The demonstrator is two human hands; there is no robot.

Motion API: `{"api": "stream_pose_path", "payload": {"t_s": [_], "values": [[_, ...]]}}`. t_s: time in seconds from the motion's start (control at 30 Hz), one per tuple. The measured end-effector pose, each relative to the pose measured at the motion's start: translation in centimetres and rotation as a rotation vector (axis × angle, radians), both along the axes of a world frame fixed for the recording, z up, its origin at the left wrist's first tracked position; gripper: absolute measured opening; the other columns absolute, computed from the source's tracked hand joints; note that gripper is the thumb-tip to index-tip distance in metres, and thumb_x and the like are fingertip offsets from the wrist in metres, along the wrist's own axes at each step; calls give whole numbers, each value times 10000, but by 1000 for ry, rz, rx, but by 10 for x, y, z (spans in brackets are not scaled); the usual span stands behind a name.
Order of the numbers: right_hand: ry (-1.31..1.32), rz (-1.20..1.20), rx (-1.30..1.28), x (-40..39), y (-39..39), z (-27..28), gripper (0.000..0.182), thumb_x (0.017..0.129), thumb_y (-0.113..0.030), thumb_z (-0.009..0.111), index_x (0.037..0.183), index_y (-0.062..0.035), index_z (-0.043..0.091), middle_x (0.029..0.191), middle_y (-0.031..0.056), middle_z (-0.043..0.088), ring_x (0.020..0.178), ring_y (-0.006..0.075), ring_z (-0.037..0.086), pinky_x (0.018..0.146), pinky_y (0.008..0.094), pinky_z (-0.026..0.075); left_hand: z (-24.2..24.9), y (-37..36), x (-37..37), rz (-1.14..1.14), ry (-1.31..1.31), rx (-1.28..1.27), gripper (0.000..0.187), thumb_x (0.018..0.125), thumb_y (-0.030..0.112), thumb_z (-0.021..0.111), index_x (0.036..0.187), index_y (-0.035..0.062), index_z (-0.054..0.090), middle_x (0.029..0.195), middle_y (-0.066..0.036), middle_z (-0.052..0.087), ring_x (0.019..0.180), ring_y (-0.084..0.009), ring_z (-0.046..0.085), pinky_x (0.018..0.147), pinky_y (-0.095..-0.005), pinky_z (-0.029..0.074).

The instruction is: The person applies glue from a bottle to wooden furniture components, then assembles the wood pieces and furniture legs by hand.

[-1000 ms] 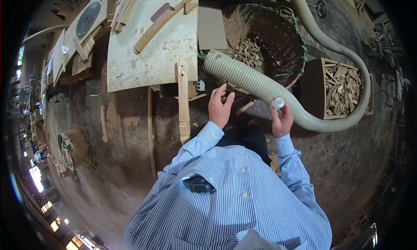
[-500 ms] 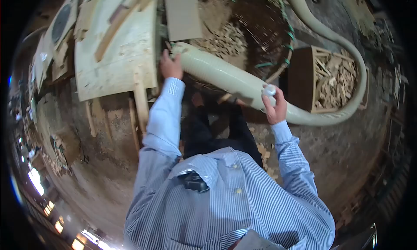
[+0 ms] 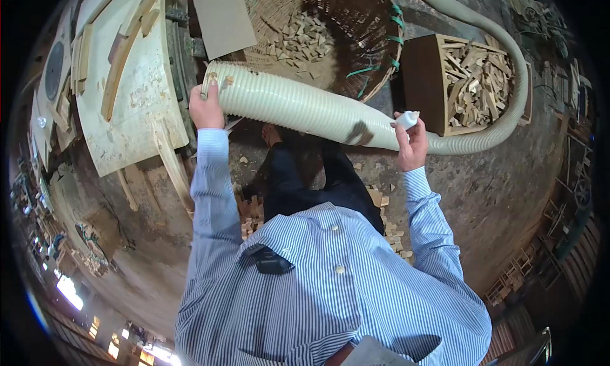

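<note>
The ribbed hose passes before the wicker basket's near rim, its end just beside the worktable's right edge; our left hand, free a second ago, now grips that end, apparently steadying it, while our right hand pinches a small white object.

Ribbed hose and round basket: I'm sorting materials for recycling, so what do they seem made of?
Ribbed hose: probably plastic, glossy, judging by its bright highlights and bends. Round basket: perhaps bamboo or cane, hard to tell which; matt, woven strips showing.
</note>
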State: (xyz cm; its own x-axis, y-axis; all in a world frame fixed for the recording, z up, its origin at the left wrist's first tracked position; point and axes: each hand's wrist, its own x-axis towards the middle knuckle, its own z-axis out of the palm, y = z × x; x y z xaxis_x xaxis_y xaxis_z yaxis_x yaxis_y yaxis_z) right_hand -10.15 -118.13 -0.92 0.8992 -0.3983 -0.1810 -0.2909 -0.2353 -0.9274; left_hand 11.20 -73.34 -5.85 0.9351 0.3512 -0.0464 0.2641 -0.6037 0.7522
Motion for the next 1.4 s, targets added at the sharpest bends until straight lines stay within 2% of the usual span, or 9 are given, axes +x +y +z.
{"api": "stream_pose_path", "payload": {"t_s": [0.2, 0.33, 0.6, 0.83, 0.93, 1.07, 1.27, 1.3, 1.4], "values": [[-9, -61, 123, -13, 6, -12, 392, 1054, -119, 611, 1397, 21, 483, 1310, 177, 675, 1104, 215, 693, 991, 364, 549, 134, -74, -121, -90, 54, 42, 199, 958, 170, 742, 977, -5, 650, 862, -153, 678, 793, -234, 635, 766, -362, 515], [17, -109, 129, -15, -2, -7, 389, 1052, -117, 620, 1396, 10, 489, 1306, 161, 677, 1073, 205, 697, 972, 349, 552, 115, -70, -226, 4, 203, -141, 180, 962, 145, 735, 974, 0, 629, 870, -127, 667, 805, -210, 632, 783, -352, 514], [9, -53, 158, -20, -2, -41, 340, 1011, -111, 679, 1312, 9, 579, 1221, 89, 695, 1040, 145, 652, 948, 313, 511, -119, 39, -263, 19, 401, 51, 330, 981, 373, 674, 1046, 51, 652, 1033, -231, 706, 943, -457, 667, 873, -529, 508], [198, 198, -82, -18, 20, -42, 355, 971, -110, 697, 1292, 20, 616, 1164, 114, 722, 1056, 187, 678, 955, 316, 512, -277, 45, -230, -65, 1080, 289, 416, 1043, 493, 488, 1241, 157, 630, 1361, -174, 645, 1251, -370, 623, 952, -540, 549], [245, 258, -82, -7, 38, -51, 367, 951, -113, 722, 1277, 23, 621, 1132, 124, 728, 1036, 206, 693, 942, 330, 527, -332, 42, -236, -122, 1156, 450, 421, 1059, 482, 452, 1231, 155, 653, 1235, -180, 696, 1191, -371, 661, 937, -509, 555], [168, 379, -127, 22, 75, -69, 414, 900, -114, 788, 1253, 28, 624, 1098, 143, 731, 997, 213, 701, 904, 337, 546, -248, 6, -226, 50, 452, -12, 368, 1039, 392, 591, 1139, 53, 693, 932, -193, 719, 947, -317, 735, 863, -416, 573], [-77, 658, -164, 123, 182, -106, 396, 817, -156, 864, 1137, -4, 687, 993, 159, 690, 862, 321, 697, 757, 380, 555, -104, -82, -175, 51, 204, -798, 425, 1018, 204, 694, 1370, -8, 586, 1164, -145, 674, 1023, -192, 659, 860, -339, 556], [-177, 698, -174, 137, 201, -114, 393, 823, -169, 862, 1137, -9, 690, 974, 157, 681, 842, 342, 682, 736, 392, 548, -96, -77, -167, -107, 305, -577, 526, 1029, 179, 677, 1473, -25, 483, 1207, -150, 633, 1067, -165, 620, 895, -298, 531], [-285, 791, -160, 172, 239, -133, 362, 855, -165, 774, 1171, -19, 677, 938, 154, 659, 822, 360, 666, 712, 437, 543, -82, -84, -111, 67, 120, -909, 317, 1034, 202, 674, 1215, -17, 535, 1098, -96, 596, 977, -122, 584, 851, -288, 503]]}}
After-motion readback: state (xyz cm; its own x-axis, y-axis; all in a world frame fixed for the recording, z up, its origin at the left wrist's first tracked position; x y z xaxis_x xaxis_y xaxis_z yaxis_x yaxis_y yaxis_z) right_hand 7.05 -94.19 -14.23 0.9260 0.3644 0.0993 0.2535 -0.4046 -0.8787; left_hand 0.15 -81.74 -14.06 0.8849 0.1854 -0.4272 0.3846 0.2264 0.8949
